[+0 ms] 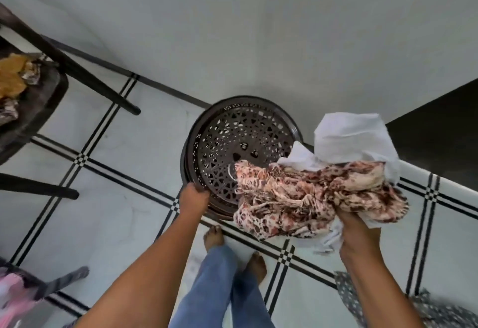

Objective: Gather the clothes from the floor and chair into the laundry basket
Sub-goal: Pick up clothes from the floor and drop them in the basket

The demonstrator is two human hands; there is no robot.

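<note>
A round dark brown laundry basket (240, 110) with a perforated wall and bottom stands on the tiled floor against the wall; nothing lies inside it. My left hand (194, 197) grips its near rim. My right hand (358, 232) holds a bundle of clothes over the basket's right edge: a red-and-cream patterned garment (310, 198) and a white cloth (354, 139) on top. A dark chair (33, 110) at the left carries an orange-yellow garment (11, 76) and another patterned one (7, 114).
A grey dotted cloth (362, 299) lies on the floor at the lower right. A pink garment (13, 299) on a second chair shows at the lower left. My bare feet and jeans (217, 289) stand just before the basket. A dark panel (439, 133) is at the right.
</note>
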